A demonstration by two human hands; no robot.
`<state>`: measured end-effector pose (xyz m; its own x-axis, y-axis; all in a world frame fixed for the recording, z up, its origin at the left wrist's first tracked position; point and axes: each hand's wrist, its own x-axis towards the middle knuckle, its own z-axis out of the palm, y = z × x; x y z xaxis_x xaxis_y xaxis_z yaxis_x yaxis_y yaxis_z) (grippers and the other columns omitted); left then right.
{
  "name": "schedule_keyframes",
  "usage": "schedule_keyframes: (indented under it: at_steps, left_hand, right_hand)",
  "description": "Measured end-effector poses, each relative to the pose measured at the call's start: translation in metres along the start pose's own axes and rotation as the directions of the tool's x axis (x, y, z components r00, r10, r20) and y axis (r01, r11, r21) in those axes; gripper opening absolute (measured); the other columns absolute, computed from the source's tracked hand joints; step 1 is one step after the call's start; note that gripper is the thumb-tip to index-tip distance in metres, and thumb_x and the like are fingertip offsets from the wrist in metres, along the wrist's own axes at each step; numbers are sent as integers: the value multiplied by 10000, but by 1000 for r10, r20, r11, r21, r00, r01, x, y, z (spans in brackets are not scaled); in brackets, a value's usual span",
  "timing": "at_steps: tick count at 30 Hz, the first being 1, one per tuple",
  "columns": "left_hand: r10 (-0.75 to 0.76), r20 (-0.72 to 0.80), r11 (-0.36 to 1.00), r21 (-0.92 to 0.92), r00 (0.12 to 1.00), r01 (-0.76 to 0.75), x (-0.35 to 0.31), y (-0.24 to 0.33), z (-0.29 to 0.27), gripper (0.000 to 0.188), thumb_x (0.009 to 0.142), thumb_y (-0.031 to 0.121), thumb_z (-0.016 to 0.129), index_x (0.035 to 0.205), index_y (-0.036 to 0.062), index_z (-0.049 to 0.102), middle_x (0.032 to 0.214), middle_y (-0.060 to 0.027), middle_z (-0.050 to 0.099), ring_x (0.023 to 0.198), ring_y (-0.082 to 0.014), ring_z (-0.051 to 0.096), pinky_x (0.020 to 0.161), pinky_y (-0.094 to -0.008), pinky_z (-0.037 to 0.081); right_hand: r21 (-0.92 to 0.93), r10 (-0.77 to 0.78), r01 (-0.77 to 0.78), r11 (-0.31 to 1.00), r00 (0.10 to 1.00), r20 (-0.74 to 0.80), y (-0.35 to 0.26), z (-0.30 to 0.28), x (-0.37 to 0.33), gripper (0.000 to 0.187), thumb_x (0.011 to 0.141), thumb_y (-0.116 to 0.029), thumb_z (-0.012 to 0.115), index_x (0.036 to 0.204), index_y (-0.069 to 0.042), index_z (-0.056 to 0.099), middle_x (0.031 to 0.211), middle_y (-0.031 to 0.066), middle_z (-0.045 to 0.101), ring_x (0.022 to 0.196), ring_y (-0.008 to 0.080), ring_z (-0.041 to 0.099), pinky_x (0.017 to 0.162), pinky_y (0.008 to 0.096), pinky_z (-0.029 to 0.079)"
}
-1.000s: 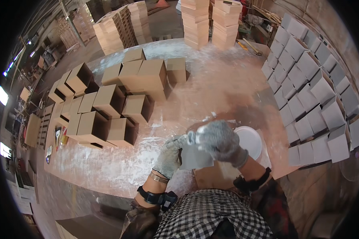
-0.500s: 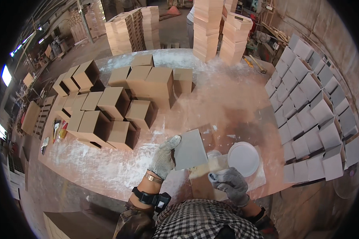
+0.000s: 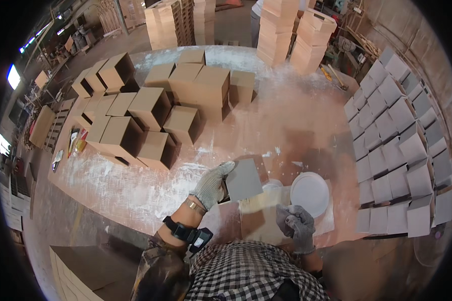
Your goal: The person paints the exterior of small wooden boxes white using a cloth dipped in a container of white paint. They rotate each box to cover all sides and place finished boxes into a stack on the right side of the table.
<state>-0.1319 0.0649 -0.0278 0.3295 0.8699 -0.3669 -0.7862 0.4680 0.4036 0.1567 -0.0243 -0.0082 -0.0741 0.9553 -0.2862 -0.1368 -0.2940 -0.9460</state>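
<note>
My left hand, in a pale knitted glove, grips the left edge of a grey-faced box, whose flat square side is turned up. To its right, my gloved right hand is closed in front of my checked apron. Whatever its fingers hold is hidden; the glove is smudged grey-blue. Just beyond the right hand stands a round white tub. A stained tan sheet lies between my hands on the worktable.
Brown cardboard boxes are stacked at the left of the table. Rows of grey-coated boxes stand at the right. Tall stacks of pale boxes rise at the far edge. Brushes lie near the left rim, a hammer far right.
The view has shifted, so the table appears higher. The grey-faced box has tilted in my left hand. My right hand has turned, and its pale-tipped fingers no longer show the same way.
</note>
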Motion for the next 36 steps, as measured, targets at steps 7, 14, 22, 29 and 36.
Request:
schedule_keyframes:
  at_steps: [7, 14, 22, 29, 36]
  left_hand:
    - [-63, -18, 991, 119, 998, 65, 38, -28, 4, 260, 954, 148, 592, 1180, 24, 563, 1094, -99, 638, 990, -216, 648, 896, -358, 562]
    - [-62, -41, 846, 528, 997, 75, 39, -28, 23, 366, 937, 278, 636, 1206, 40, 567, 1109, -85, 644, 985, -195, 637, 857, -326, 541]
    - [-162, 407, -711, 583, 899, -393, 14, -47, 12, 506, 890, 334, 604, 1237, -28, 534, 1057, -195, 626, 1034, -330, 593, 949, -421, 451]
    - [-191, 501, -814, 400, 844, -421, 5, -60, 0, 422, 850, 253, 575, 1164, -28, 560, 770, -118, 613, 765, -292, 605, 926, -442, 432]
    - [-153, 631, -788, 387, 761, -479, -12, -68, -27, 391, 879, 249, 546, 1157, -24, 576, 824, -142, 642, 829, -302, 627, 968, -443, 423]
  right_hand:
    - [100, 33, -33, 994, 999, 3, 20, -13, 1, 200, 837, -18, 552, 1006, 14, 653, 871, -24, 590, 711, 40, 500, 603, 168, 406]
    - [86, -30, 40, 995, 993, -113, 38, -28, 5, 186, 825, 49, 594, 1001, 3, 630, 956, 13, 626, 796, 74, 568, 691, 203, 487]
    - [2, -128, 129, 992, 983, -134, 43, -28, 12, 171, 827, 53, 609, 988, 3, 631, 942, 32, 648, 787, 70, 571, 678, 193, 484]
    - [74, -7, 16, 997, 993, -118, 21, -22, 23, 104, 850, 6, 638, 952, 9, 622, 930, 29, 650, 790, 40, 563, 652, 179, 482]
    - [-712, -666, 701, 24, 543, 512, 8, -16, 86, 141, 739, -193, 751, 841, -159, 659, 921, 44, 668, 828, 247, 652, 670, 356, 541]
